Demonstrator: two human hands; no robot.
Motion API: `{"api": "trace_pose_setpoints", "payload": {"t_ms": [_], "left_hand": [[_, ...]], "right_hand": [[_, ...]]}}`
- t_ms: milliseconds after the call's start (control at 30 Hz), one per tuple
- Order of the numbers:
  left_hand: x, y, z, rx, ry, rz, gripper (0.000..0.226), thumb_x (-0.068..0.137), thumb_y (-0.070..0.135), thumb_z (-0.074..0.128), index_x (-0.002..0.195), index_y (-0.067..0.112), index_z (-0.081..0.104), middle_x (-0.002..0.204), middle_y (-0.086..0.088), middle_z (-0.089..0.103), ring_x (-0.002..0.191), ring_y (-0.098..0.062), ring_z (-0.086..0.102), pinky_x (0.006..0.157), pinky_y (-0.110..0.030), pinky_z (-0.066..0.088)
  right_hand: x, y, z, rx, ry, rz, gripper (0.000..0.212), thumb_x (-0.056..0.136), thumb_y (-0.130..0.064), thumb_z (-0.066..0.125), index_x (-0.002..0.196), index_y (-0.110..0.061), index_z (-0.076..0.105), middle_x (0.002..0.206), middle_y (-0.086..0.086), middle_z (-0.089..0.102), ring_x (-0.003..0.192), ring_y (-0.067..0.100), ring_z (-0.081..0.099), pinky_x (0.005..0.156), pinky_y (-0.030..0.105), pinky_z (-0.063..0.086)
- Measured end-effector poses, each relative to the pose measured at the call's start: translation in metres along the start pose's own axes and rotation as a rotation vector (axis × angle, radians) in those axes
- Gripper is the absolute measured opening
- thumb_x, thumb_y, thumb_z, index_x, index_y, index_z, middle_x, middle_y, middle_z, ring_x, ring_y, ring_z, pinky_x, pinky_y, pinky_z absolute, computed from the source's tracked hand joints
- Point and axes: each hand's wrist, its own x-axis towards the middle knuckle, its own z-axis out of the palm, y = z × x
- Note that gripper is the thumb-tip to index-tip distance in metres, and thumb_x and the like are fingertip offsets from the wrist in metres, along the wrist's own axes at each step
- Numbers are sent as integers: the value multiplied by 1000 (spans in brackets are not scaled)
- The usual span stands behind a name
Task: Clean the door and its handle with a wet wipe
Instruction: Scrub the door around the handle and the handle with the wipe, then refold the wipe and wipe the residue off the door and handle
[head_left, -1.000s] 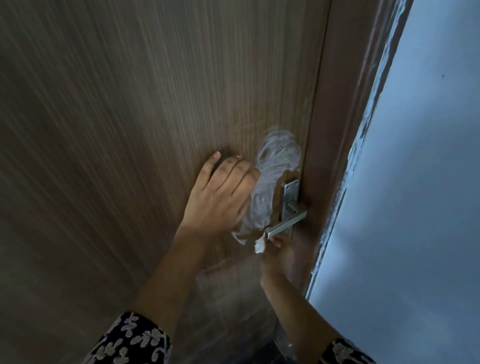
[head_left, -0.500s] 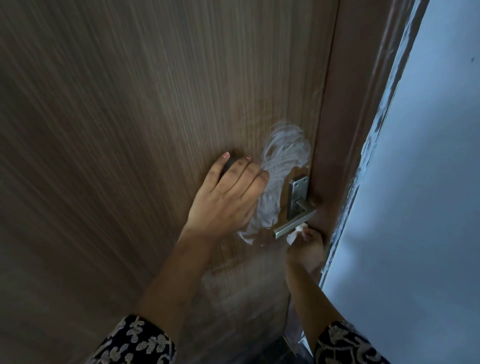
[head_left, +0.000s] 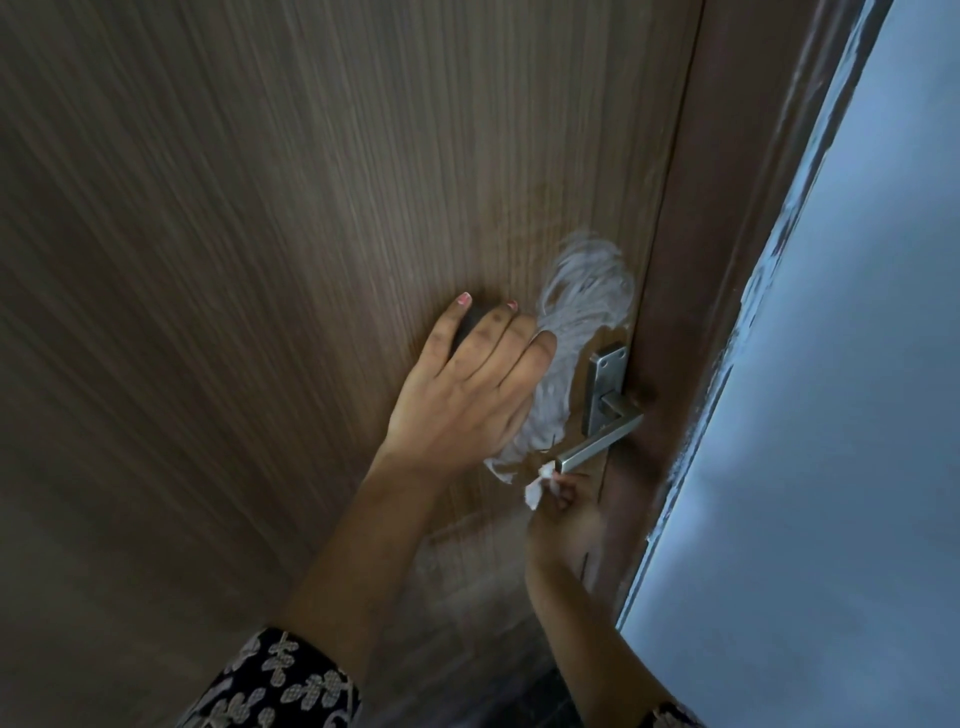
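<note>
A crumpled white wet wipe (head_left: 535, 488) sits just under the steel handle's (head_left: 597, 442) tip on the brown door (head_left: 311, 208).

The door (head_left: 260, 218) under my palm is brown with fine darker grain lines running up it, and a pale whitish smear (head_left: 576, 322) swirls across it beside the silver-grey handle (head_left: 597, 441). My nails (head_left: 464, 299) are pink. The wipe (head_left: 537, 486) I pinch is white. My sleeve (head_left: 280, 686) is black with a cream leafy print. The wall (head_left: 831, 415) is pale blue-grey.
</note>
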Motion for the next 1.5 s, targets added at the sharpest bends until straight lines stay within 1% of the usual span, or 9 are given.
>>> {"api": "trace_pose_setpoints", "payload": {"t_ms": [133,300,500,733,967,1067,1267,1400,1500], "left_hand": [[-1,-1,0,0,-6,2,27,93,28,49,116,15,56,115,-4,63,117,-22,47,110,-47,28],[-1,0,0,-5,-7,11,27,93,28,51,116,15,56,115,-4,62,116,-21,48,110,-47,29],[1,-1,-4,-37,-68,25,31,91,28,52,119,14,53,118,-6,61,118,-22,45,111,-48,27],[2,-4,-16,-313,-155,-18,34,87,24,58,119,13,57,120,-7,58,122,-24,46,117,-44,20],[-42,32,-54,-1207,-440,-623,37,93,48,52,118,22,55,104,12,63,97,2,59,80,-16,49],[-45,48,-67,-1508,-574,-936,29,85,43,57,110,28,59,101,10,68,94,-1,65,78,-19,52],[-44,51,-79,-1516,-458,-1187,14,89,18,67,102,14,66,96,0,73,90,-12,70,80,-31,58],[-44,43,-86,-1494,-413,-1251,5,91,8,64,88,5,63,85,-5,71,78,-12,69,66,-21,54],[-38,41,-92,-1580,-412,-1311,8,92,3,60,83,4,61,76,-1,68,71,-8,66,59,-16,49]], "right_hand": [[-31,6,17,93,-19,-72,25,81,8,61,80,-17,62,81,-3,67,80,15,65,74,30,52],[-41,-11,14,166,-148,-14,11,83,9,60,89,0,61,74,-11,64,72,0,63,65,9,47],[-67,-44,-9,672,-291,530,13,90,-2,52,98,-10,57,102,12,60,92,25,60,66,32,53],[-78,-68,-58,783,-431,575,22,94,-8,46,110,-15,59,109,13,63,97,30,62,59,30,58],[-64,-95,-84,741,-484,358,22,96,-8,39,105,-14,58,109,13,62,97,27,61,64,29,60],[-58,-105,-85,604,-555,249,21,94,-4,40,101,-10,59,97,9,65,89,25,63,70,31,58],[-49,-121,-80,263,-548,-25,13,91,-5,53,89,-14,62,91,1,65,88,23,64,77,36,53],[-37,-122,-84,234,-380,-14,8,83,-11,63,91,-12,61,102,7,61,89,21,61,70,28,51],[-32,-130,-90,204,-418,-64,15,79,-23,62,87,-10,61,105,19,60,97,32,60,83,42,52]]}}
